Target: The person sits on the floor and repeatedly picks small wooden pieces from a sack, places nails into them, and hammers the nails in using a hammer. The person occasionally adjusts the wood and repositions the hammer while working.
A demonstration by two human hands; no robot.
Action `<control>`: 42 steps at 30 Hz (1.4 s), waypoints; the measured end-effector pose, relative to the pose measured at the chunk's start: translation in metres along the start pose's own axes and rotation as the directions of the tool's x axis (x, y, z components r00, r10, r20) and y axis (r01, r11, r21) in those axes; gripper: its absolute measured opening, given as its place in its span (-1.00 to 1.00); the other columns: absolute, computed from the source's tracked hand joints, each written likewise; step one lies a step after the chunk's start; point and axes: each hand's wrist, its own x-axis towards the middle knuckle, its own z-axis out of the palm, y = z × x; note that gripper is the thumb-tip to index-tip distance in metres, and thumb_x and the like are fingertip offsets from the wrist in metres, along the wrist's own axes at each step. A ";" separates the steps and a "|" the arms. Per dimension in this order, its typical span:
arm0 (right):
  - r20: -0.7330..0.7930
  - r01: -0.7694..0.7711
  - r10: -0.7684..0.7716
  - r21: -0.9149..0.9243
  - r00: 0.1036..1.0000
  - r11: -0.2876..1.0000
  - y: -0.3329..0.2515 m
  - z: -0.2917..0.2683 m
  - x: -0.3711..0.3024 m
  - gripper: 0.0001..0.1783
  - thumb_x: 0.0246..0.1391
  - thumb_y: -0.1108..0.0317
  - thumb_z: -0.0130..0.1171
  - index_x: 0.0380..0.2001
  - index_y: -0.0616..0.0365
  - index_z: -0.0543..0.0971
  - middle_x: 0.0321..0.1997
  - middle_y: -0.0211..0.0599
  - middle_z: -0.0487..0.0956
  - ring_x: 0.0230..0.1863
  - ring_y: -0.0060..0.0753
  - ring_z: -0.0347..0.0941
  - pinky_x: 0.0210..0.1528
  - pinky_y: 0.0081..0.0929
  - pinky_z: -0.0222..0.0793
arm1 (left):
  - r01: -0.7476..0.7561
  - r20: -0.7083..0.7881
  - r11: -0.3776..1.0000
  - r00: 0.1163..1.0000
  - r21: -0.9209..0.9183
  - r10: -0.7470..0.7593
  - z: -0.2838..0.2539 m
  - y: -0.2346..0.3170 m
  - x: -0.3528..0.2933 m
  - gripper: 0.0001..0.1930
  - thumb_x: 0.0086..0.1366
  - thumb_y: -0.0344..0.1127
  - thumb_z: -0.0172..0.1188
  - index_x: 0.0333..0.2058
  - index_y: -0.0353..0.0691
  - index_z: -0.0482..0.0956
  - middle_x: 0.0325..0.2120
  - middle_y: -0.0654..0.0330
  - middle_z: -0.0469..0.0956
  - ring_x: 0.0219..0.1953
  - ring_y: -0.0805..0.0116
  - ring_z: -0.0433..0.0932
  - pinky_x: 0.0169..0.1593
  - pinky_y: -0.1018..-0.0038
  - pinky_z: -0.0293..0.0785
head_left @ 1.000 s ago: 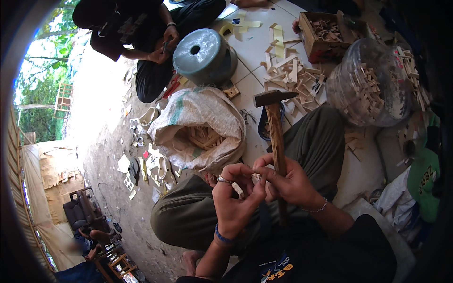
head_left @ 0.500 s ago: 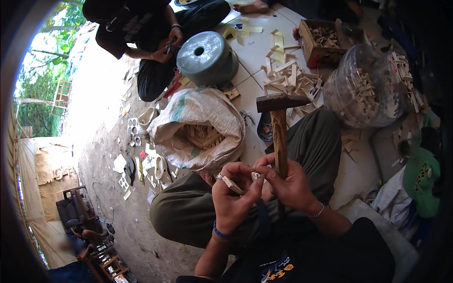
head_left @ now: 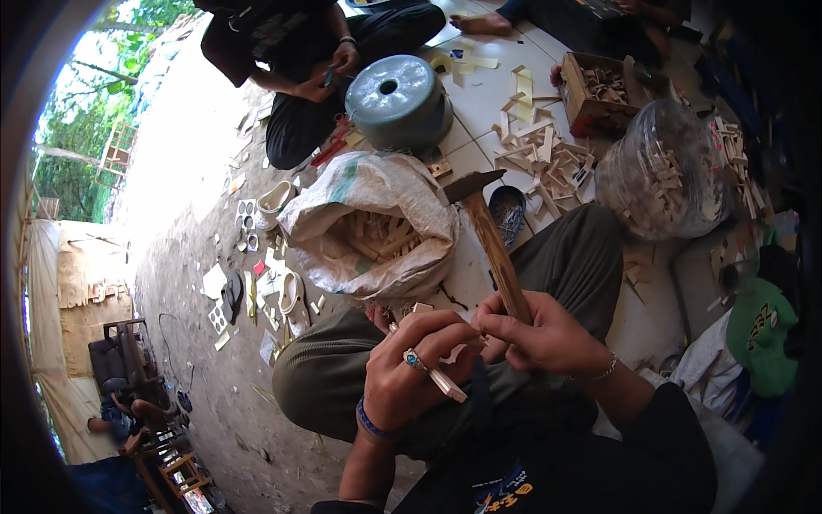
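A hammer (head_left: pixel 499 257) with a wooden handle and dark metal head is gripped in my right hand (head_left: pixel 544 334), head up and tilted to the left. The thumb and forefinger of that hand also meet close to my left fingertips; anything between them is too small to make out. My left hand (head_left: pixel 407 368) is closed around a small pale wooden piece (head_left: pixel 448 387), which sticks out below the ringed finger. Just beyond my hands stands an open white woven sack (head_left: pixel 342 193) holding many small wooden pieces (head_left: pixel 383 236).
A dark dish of nails (head_left: pixel 507 210) lies beyond my right knee. Loose wooden pieces (head_left: pixel 544 158), a wooden box (head_left: pixel 591 116) and a clear plastic tub (head_left: pixel 629 193) are farther right. An upturned metal pot (head_left: pixel 398 94) stands near a seated person (head_left: pixel 291 51). Sandals (head_left: pixel 292 291) and scraps lie left.
My left hand has turned so its back and ring show, and the wooden piece now points down to the right. The hammer has tilted left. The whole view has shifted slightly.
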 end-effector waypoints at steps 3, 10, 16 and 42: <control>-0.027 0.017 -0.020 -0.104 0.999 0.994 -0.001 0.001 -0.001 -0.71 0.43 0.16 0.21 -0.04 0.17 0.59 -0.42 -0.58 0.56 -0.58 -0.87 0.35 -0.53 -0.76 0.22 | 0.178 0.037 0.967 0.984 -0.183 -0.174 0.003 -0.002 -0.009 -0.63 0.04 -0.58 0.53 -0.16 -0.23 0.66 -0.17 0.20 0.66 -0.36 0.53 0.58 -0.33 0.59 0.51; -0.155 0.420 -0.505 -0.382 0.849 0.823 0.026 0.011 0.002 -0.77 0.41 0.28 0.22 -0.06 0.23 0.54 -0.26 -0.37 0.63 -0.49 -0.75 0.49 -0.45 -0.67 0.41 | 0.420 0.268 0.120 0.747 -0.899 -0.608 0.036 -0.005 -0.024 -0.66 0.23 -0.56 0.43 -0.04 -0.32 0.58 -0.18 0.33 0.61 -0.30 0.71 0.49 -0.31 0.68 0.41; -0.178 0.397 -0.559 -0.534 0.810 0.746 0.022 -0.005 0.002 -0.79 0.39 0.31 0.24 -0.12 0.26 0.58 -0.28 -0.43 0.60 -0.30 -0.74 0.49 -0.24 -0.66 0.41 | 0.375 0.017 0.671 0.880 -0.640 -0.475 0.048 -0.005 -0.014 -0.67 0.21 -0.62 0.41 -0.06 -0.33 0.60 -0.14 0.28 0.62 -0.31 0.61 0.52 -0.22 0.61 0.50; -0.079 0.403 -0.538 -0.573 0.840 0.714 0.012 -0.012 0.007 -0.78 0.36 0.31 0.23 -0.10 0.26 0.56 -0.21 -0.08 0.58 -0.20 0.00 0.62 -0.16 -0.23 0.50 | 0.396 0.172 0.274 0.789 -0.877 -0.590 0.050 -0.023 -0.018 -0.69 0.25 -0.60 0.37 -0.04 -0.36 0.58 -0.04 0.17 0.59 -0.13 0.54 0.54 -0.04 0.58 0.48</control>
